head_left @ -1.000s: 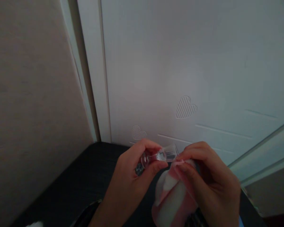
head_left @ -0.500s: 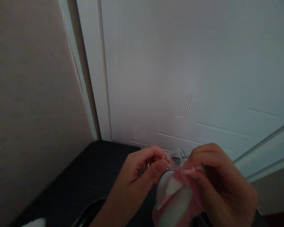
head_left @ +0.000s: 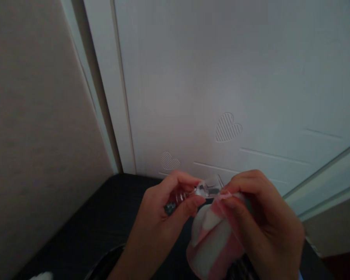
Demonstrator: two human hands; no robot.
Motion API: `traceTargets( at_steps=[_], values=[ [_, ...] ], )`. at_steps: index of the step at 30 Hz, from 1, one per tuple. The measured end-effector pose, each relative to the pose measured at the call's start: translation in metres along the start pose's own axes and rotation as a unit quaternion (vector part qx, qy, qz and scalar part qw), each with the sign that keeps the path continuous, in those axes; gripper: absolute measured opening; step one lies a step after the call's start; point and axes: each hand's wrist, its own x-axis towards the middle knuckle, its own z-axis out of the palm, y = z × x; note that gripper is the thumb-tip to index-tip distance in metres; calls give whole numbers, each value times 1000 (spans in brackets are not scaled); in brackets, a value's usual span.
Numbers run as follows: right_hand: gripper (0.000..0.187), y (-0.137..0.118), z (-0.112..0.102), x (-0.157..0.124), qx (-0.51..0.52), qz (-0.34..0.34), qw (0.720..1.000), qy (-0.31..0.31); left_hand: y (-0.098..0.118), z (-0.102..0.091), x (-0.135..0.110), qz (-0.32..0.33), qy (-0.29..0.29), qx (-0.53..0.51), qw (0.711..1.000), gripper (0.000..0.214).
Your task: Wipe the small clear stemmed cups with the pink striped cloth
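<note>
My left hand [head_left: 160, 212] is closed in a pinch on a small clear plastic clip [head_left: 202, 189], held between thumb and forefinger. My right hand [head_left: 259, 217] is closed on the upper edge of a pink and white striped cloth [head_left: 211, 243], which hangs down between the two hands. The clip's clear tip meets the cloth's top edge right where my right fingertips pinch it. Both hands hover above a dark tabletop [head_left: 105, 225].
A white door [head_left: 221, 77] with two embossed striped hearts stands straight ahead. A beige wall panel [head_left: 32, 136] fills the left side. A dark curved rim [head_left: 105, 260] shows at the bottom edge, and a small white object [head_left: 42, 276] lies in the bottom left corner.
Both hands stay together with clip and cloth, shifting slightly. They rose a little against the door compared with half a second ago, and the view drifted right.
</note>
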Motion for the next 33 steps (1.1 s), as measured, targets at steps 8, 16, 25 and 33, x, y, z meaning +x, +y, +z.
traceTargets(
  at_steps=[8, 16, 25, 33],
  values=[
    [19, -12, 2, 0, 41, -23, 999, 18, -3, -10, -6, -205, -186, -330, 903, 23],
    [15, -5, -3, 3, -42, -15, 999, -15, 1, -6, -3, -185, -171, -251, 935, 28],
    [15, -1, 2, 1, -29, -19, 999, -10, 4, -5, -4, -1, -11, 84, 996, 4],
    [19, -1, -4, 0, 18, -41, 999, -4, 10, -4, -8, 46, -36, 56, 997, 18]
  ],
)
